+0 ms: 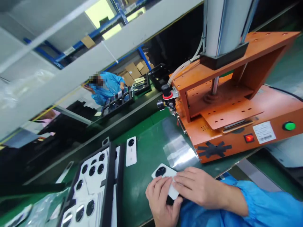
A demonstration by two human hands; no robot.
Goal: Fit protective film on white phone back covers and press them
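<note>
A white phone back cover (165, 170) with a round black camera area lies at the front edge of the green table, held between both hands. My left hand (161, 200) curls around its lower left side, fingertips on its face and thumb at the bottom end. From the right, my right hand (201, 186) presses its fingertips onto the upper right side of the cover. The two hands' fingertips nearly meet. Farther left, another white cover (131, 152) lies alone on the table, beside a black tray (110, 176) of similar covers.
An orange press machine (236, 126) with a green button and a red switch stands at the right. Clear plastic sheets (181, 153) lie beside it. Beyond the bench, a person in blue (110, 86) works near black trays. Plastic bags (44, 205) lie at lower left.
</note>
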